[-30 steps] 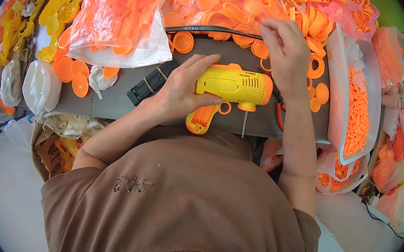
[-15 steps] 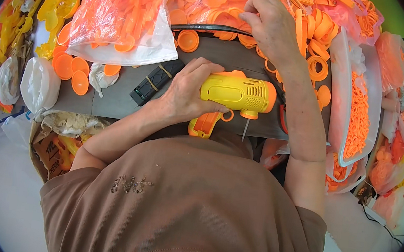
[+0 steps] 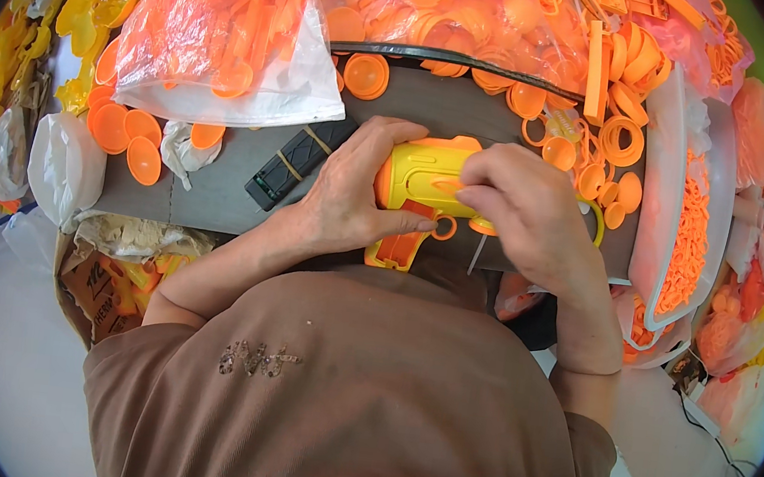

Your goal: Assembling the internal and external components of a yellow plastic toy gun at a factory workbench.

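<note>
A yellow toy drill (image 3: pixel 420 169) with an orange handle (image 3: pixel 394 247) and a small ring-shaped trigger (image 3: pixel 444 228) lies sideways at the table's near edge. My left hand (image 3: pixel 351 183) wraps round its rear end, thumb along the underside by the handle. Over the front half, my right hand (image 3: pixel 529 203) pinches a small pointed orange piece (image 3: pixel 449 187) against the drill's side. That hand hides the drill's front end. A thin metal rod (image 3: pixel 476 255) points down below the drill; what it belongs to is hidden.
Clear bags of orange parts (image 3: pixel 237 24) cover the table's far side. Loose orange cups (image 3: pixel 141 140) lie at the left, near a black banded device (image 3: pixel 294 164). Orange rings (image 3: pixel 621 141) and a tub of small orange pieces (image 3: pixel 689 236) are at the right. A cardboard box (image 3: pixel 98 286) stands below left.
My right hand has come down from the bag of orange parts to the drill, now with a small orange piece in its fingers. The left hand keeps its hold on the drill.
</note>
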Tool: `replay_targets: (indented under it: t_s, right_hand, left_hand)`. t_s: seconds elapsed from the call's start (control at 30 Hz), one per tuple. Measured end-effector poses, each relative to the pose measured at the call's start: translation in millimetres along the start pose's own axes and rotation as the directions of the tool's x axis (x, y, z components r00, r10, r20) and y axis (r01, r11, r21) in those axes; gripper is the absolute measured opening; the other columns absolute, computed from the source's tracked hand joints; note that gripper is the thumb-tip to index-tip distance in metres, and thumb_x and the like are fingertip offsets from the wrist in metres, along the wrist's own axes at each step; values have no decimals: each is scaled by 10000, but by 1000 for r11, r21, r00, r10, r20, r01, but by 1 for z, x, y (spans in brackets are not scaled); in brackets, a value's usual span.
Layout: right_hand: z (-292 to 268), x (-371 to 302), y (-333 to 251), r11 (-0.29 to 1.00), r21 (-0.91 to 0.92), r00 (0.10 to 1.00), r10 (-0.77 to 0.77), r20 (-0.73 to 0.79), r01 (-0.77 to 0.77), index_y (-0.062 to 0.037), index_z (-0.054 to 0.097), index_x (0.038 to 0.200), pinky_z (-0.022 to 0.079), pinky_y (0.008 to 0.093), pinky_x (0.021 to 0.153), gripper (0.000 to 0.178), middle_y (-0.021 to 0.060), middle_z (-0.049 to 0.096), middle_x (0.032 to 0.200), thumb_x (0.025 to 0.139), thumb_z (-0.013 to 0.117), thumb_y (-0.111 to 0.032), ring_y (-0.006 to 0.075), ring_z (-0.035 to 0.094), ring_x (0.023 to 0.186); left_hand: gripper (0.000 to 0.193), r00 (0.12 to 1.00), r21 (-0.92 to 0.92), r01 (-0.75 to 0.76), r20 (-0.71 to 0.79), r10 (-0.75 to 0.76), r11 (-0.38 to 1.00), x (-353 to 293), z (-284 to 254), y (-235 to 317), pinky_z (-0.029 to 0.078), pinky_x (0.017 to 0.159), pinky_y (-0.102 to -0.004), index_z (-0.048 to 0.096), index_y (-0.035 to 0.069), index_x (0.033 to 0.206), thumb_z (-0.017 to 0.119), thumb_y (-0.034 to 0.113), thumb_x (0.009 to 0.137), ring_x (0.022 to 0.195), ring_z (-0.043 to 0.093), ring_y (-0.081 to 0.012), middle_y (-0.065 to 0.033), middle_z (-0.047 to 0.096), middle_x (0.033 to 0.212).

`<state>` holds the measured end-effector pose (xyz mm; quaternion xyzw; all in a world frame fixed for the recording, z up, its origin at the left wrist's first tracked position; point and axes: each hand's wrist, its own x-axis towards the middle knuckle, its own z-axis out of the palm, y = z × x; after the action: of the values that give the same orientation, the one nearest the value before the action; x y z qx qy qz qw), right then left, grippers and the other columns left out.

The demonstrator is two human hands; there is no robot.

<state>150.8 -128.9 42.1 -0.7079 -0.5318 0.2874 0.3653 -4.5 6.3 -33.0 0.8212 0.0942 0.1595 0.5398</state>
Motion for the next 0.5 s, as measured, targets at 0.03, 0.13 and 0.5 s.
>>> replay_targets:
  t_s: [0.03, 0.13, 0.5]
  right_hand:
    - [5, 3, 0, 990, -104, 996, -89, 23, 91, -4, 531, 846, 410, 317, 593, 86, 84, 518, 737, 792, 598, 1, 220, 515, 658]
    - [13, 10, -4, 951, -241, 981, -179, 77, 192, -9, 546, 853, 409, 365, 579, 113, 99, 488, 745, 767, 620, -5, 284, 521, 678]
    - [27, 3, 3, 787, -516, 920, -392, 2, 337, -30, 556, 829, 423, 346, 582, 187, 83, 464, 782, 649, 600, -8, 247, 524, 702]
  left_hand:
    - [743, 1000, -12, -17, -6, 17, 1000, 1, 0, -1, 444, 856, -378, 471, -17, 1172, 854, 173, 565, 995, 539, -324, -176, 527, 1093]
    - [753, 999, -35, -36, -27, 35, 999, 0, 2, -4, 445, 855, -380, 473, -20, 1181, 854, 183, 564, 1001, 536, -324, -180, 524, 1114]
    - [559, 996, -153, -81, 28, 87, 985, -1, 0, -8, 414, 905, -370, 464, -46, 1213, 688, 262, 804, 1055, 509, -321, -205, 518, 1131]
